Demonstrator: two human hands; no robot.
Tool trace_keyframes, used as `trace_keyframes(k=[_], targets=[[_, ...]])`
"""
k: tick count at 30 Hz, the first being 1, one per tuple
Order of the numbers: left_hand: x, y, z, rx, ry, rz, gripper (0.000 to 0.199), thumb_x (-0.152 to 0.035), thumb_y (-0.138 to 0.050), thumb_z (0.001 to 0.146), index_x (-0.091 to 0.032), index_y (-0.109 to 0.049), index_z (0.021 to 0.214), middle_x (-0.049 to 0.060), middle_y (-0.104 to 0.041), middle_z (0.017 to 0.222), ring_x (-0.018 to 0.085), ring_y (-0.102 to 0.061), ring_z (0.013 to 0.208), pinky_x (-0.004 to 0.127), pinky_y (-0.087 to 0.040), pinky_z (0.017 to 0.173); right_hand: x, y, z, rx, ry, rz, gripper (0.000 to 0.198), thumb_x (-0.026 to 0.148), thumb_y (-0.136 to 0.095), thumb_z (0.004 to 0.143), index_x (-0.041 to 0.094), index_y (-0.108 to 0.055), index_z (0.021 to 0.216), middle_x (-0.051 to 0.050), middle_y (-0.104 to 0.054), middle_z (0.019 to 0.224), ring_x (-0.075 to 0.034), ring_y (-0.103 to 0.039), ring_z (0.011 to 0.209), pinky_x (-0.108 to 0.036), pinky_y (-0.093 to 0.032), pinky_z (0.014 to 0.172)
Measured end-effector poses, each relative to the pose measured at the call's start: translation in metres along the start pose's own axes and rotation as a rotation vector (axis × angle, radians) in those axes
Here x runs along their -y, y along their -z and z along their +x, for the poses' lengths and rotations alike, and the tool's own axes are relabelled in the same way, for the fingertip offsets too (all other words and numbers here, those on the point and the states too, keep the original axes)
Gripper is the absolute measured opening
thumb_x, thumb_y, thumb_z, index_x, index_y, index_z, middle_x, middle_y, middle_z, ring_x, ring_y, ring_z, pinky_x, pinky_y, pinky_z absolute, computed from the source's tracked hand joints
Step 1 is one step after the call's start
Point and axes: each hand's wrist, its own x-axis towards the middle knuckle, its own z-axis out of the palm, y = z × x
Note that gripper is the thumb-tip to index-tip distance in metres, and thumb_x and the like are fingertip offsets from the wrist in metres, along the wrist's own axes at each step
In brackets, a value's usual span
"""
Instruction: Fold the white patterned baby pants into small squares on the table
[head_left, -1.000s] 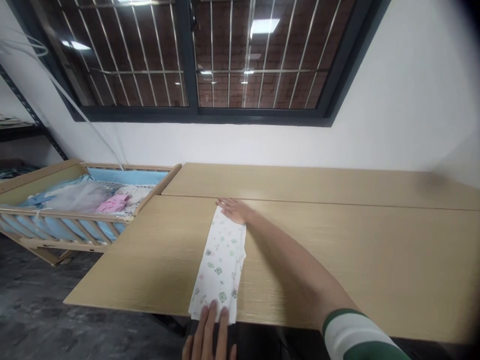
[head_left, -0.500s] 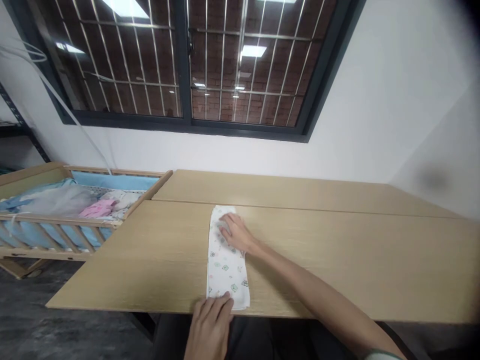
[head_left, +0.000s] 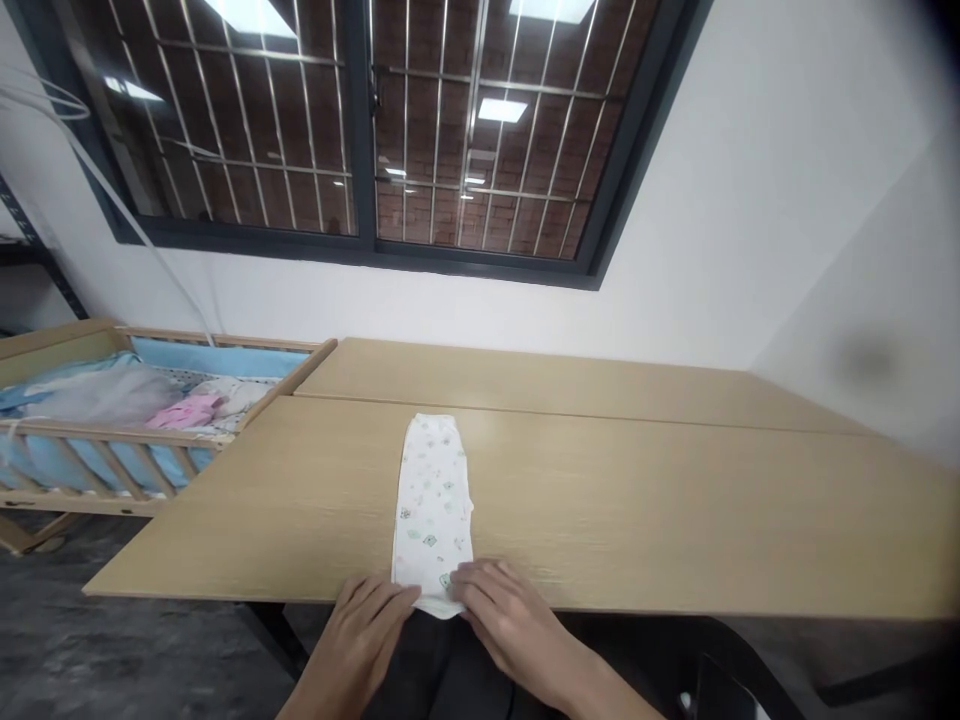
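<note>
A pair of white baby pants (head_left: 433, 500), folded lengthwise and printed with small green and pink figures, lies on the wooden table (head_left: 637, 500). Its long side runs away from me, and the near end reaches slightly past the table's front edge. My left hand (head_left: 365, 625) grips the near left corner between thumb and fingers. At the near right corner, my right hand (head_left: 506, 615) has its fingers closed on the cloth. Both thumbs are mostly hidden.
To the left stands a wooden crib (head_left: 180, 437) with blue padding, a pink cloth (head_left: 187, 411) and white netting. A second tabletop (head_left: 540, 380) adjoins the far edge, against the wall beneath a barred window (head_left: 367, 150). A dark chair part (head_left: 720, 650) shows at lower right.
My right hand has come back from the far part of the pants to the near right corner. The left hand has shifted left along the near end. The view has moved slightly.
</note>
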Motion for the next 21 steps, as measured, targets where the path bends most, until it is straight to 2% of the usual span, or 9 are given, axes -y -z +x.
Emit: trace_keyframes(k=[3, 5, 8, 10, 13, 16, 21], targets=[[-0.014, 0.013, 0.005, -0.036, 0.052, -0.118, 0.028, -0.02, -0.048, 0.102, -0.027, -0.06, 0.127, 0.003, -0.073, 0.106, 0.017, -0.068, 0.095, 0.03, -0.055, 0.088, 0.01, 0.024, -0.002, 0.034, -0.078, 0.148, 0.02, 0.025, -0.044, 0.103, 0.027, -0.061, 0.114, -0.008, -0.069, 0.106, -0.024, -0.064, 0.101, -0.041, -0.051, 0.092], [-0.022, 0.028, 0.014, -0.054, 0.125, -0.205, 0.027, -0.023, -0.05, 0.102, -0.029, -0.061, 0.126, 0.002, -0.072, 0.109, 0.016, -0.067, 0.101, 0.027, -0.055, 0.09, 0.017, 0.048, 0.0, 0.052, -0.129, 0.296, 0.016, 0.033, -0.047, 0.103, 0.032, -0.061, 0.113, -0.007, -0.067, 0.108, -0.024, -0.063, 0.103, -0.039, -0.053, 0.092], [-0.023, 0.051, 0.043, -0.067, 0.187, -0.289, 0.026, -0.025, -0.048, 0.103, -0.028, -0.064, 0.122, 0.004, -0.07, 0.109, 0.016, -0.066, 0.103, 0.025, -0.055, 0.089, 0.017, 0.076, 0.013, -0.001, -0.154, 0.448, 0.018, 0.037, -0.048, 0.103, 0.034, -0.062, 0.115, -0.007, -0.062, 0.114, -0.023, -0.061, 0.108, -0.038, -0.053, 0.093], [-0.011, 0.06, 0.071, -0.101, 0.209, -0.278, 0.024, -0.029, -0.05, 0.103, -0.026, -0.067, 0.118, 0.004, -0.07, 0.107, 0.016, -0.066, 0.101, 0.026, -0.055, 0.088, 0.006, 0.084, 0.03, -0.066, -0.159, 0.467, 0.022, 0.038, -0.047, 0.103, 0.032, -0.063, 0.117, -0.008, -0.061, 0.113, -0.023, -0.061, 0.105, -0.038, -0.052, 0.092], [0.022, 0.057, 0.118, -0.115, 0.315, -0.205, 0.026, -0.038, -0.053, 0.101, -0.022, -0.069, 0.113, 0.005, -0.072, 0.108, 0.018, -0.066, 0.097, 0.03, -0.054, 0.089, -0.029, 0.078, 0.069, -0.182, -0.186, 0.425, 0.026, 0.04, -0.048, 0.102, 0.025, -0.065, 0.115, -0.008, -0.063, 0.107, -0.022, -0.062, 0.097, -0.037, -0.052, 0.086], [0.06, 0.036, 0.16, 0.051, 0.46, -0.134, 0.027, -0.035, -0.049, 0.101, -0.019, -0.067, 0.112, 0.006, -0.071, 0.112, 0.02, -0.064, 0.103, 0.032, -0.051, 0.093, -0.076, 0.057, 0.115, -0.297, -0.266, 0.392, 0.024, 0.037, -0.054, 0.097, 0.02, -0.066, 0.108, -0.007, -0.067, 0.101, -0.021, -0.063, 0.089, -0.035, -0.051, 0.081], [0.102, -0.015, 0.193, 0.195, 0.569, -0.049, 0.023, -0.023, -0.048, 0.099, -0.014, -0.066, 0.11, 0.013, -0.07, 0.113, 0.022, -0.063, 0.106, 0.031, -0.046, 0.092, -0.138, 0.009, 0.169, -0.242, -0.523, 0.342, 0.019, 0.028, -0.052, 0.094, 0.016, -0.063, 0.105, -0.007, -0.07, 0.097, -0.018, -0.065, 0.084, -0.03, -0.052, 0.075]])
